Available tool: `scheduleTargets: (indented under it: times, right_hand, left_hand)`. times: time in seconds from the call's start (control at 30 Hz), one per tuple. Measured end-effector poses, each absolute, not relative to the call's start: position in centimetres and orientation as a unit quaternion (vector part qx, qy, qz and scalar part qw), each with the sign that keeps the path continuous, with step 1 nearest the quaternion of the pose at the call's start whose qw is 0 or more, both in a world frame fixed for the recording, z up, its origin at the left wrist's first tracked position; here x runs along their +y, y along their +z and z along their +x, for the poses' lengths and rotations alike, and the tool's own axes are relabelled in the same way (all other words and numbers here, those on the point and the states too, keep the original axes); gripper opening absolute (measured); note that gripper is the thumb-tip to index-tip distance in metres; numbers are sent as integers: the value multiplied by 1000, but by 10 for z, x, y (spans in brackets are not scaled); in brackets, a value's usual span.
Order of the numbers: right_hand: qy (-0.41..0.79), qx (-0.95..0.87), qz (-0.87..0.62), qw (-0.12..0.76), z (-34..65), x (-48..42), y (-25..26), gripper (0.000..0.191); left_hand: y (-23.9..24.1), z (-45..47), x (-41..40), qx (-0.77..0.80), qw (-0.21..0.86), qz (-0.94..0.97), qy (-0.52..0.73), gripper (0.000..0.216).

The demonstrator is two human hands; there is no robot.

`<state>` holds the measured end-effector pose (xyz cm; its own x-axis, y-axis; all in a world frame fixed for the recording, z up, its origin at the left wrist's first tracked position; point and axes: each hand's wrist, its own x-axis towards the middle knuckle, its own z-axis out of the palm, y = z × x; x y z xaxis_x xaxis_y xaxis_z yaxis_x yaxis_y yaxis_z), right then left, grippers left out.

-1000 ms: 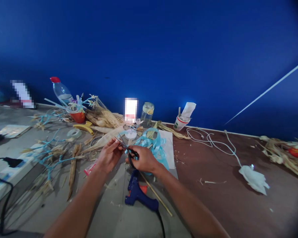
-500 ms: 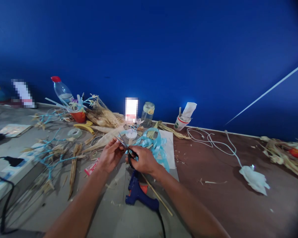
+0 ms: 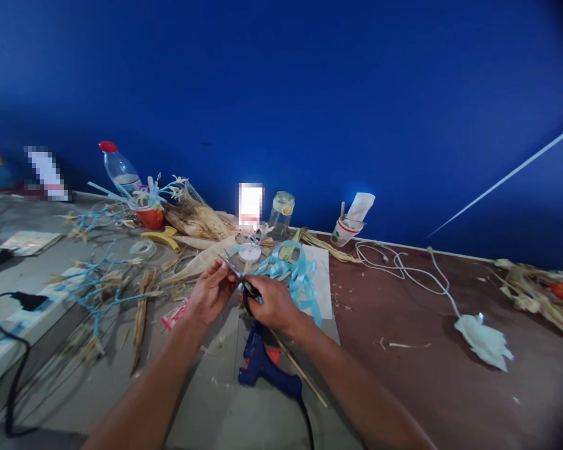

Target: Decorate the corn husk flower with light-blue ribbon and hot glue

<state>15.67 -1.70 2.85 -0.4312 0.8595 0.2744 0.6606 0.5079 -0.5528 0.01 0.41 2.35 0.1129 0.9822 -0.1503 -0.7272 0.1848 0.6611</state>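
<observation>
While the right hand (image 3: 273, 302) grips black-handled scissors (image 3: 242, 282), slim metal blades angled up-left, the left hand (image 3: 211, 292) pinches something small beside them, curly blue ribbon (image 3: 294, 275) just behind.

Two bare forearms enter from the bottom edge, with no sleeves showing anywhere along them up to where the picture cuts them off. The left hand (image 3: 209, 294) and the right hand (image 3: 273, 304) wear no gloves. No watch, bracelet or band shows at either wrist, and no ring can be made out on the fingers.
</observation>
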Motion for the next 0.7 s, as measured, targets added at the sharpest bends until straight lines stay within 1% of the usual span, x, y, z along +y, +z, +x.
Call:
scheduleTargets:
  times: [0.33,0.43,0.57,0.63,0.7]
  right_hand:
    - [191,-824,-467,256,155,-18,29,33]
    - [225,-809,-469,273,155,-16,30,29]
    - [284,-759,-489,323,161,-11,33,29]
    - [286,-745,-502,334,166,-8,34,28]
    - [275,-740,-520,326,172,-4,37,30]
  left_hand:
    - [23,0,4,295,710,208,605,18]
    - [23,0,4,286,713,211,605,17]
    - [25,0,3,268,721,221,600,15]
    - [26,0,3,265,721,220,602,14]
    - [27,1,3,269,718,220,603,14]
